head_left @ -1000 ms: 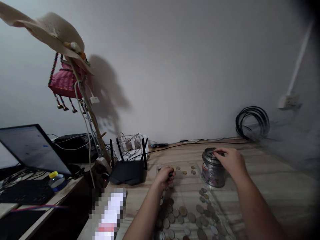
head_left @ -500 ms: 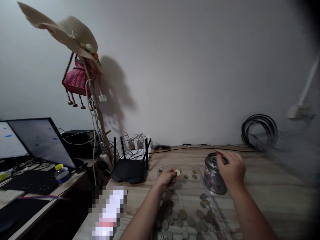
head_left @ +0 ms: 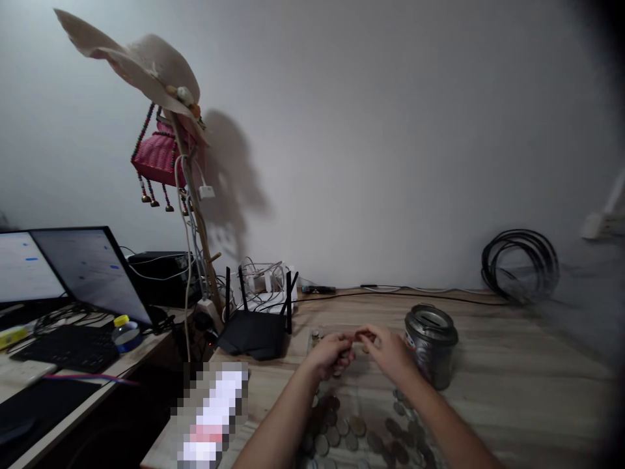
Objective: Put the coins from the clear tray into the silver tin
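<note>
My left hand [head_left: 334, 355] is closed on a coin above the clear plastic tray [head_left: 308, 339]; the fingers mostly hide what it holds. At its fingertips, my right hand [head_left: 390, 352] pinches with thumb and forefinger, and the coin between them is barely visible. Many loose coins [head_left: 358, 426], silvery and brownish, lie spread in the tray below my wrists. Just right of my right hand stands a round metal coin bank [head_left: 434, 345], upright, with a slot in its lid and a printed side.
A black router [head_left: 254, 333] with upright antennas sits left of the tray. Behind it are tangled white cables [head_left: 266, 283]. A coil of black cable [head_left: 518, 264] rests against the wall at the right. Monitors [head_left: 92, 273] and a yellow-capped bottle [head_left: 125, 335] stand further left.
My right hand has moved left from the coin bank's lid to my left fingertips, where a coin showed before. The lid slot is now uncovered. The view has shifted slightly.
</note>
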Motion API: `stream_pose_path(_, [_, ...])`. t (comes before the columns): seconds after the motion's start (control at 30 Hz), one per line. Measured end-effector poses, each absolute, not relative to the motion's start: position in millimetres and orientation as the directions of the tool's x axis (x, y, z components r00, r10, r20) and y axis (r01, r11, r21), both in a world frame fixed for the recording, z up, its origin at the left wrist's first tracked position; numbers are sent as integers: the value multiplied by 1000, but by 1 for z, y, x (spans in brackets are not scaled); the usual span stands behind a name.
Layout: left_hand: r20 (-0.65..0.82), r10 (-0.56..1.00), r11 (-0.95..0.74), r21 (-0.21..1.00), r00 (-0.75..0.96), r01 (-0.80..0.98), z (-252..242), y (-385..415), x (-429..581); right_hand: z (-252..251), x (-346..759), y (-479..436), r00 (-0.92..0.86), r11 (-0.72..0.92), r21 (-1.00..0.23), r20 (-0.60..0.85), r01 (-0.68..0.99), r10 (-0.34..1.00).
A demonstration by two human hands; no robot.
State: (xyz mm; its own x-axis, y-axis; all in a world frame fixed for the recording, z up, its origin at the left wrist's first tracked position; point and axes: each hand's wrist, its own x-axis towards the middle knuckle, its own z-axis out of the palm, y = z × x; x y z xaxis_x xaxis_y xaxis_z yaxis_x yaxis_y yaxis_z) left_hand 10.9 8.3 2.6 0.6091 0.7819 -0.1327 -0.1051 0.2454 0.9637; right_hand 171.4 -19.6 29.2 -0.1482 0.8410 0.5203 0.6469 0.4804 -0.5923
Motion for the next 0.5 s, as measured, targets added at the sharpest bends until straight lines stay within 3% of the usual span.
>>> stream_pose_path(0.1, [-239,779,391,908,580,-151,-1,14,10,51,199,-33,16,423,-364,774,830,634])
stream_pose_path(0.23, [-250,858,411,857,449,-310,-1,19,10,61,248,-33,214,140,-295,882,945,420])
stream_pose_path(0.33, [-266,867,423,841,422,-338,0,19,11,50,278,-20,266,33,-317,843,948,468])
stream_pose_path(0.5, [-261,878,411,841,401,-351,-2,19,11,36,295,-5,395,-31,-506,632,862,667])
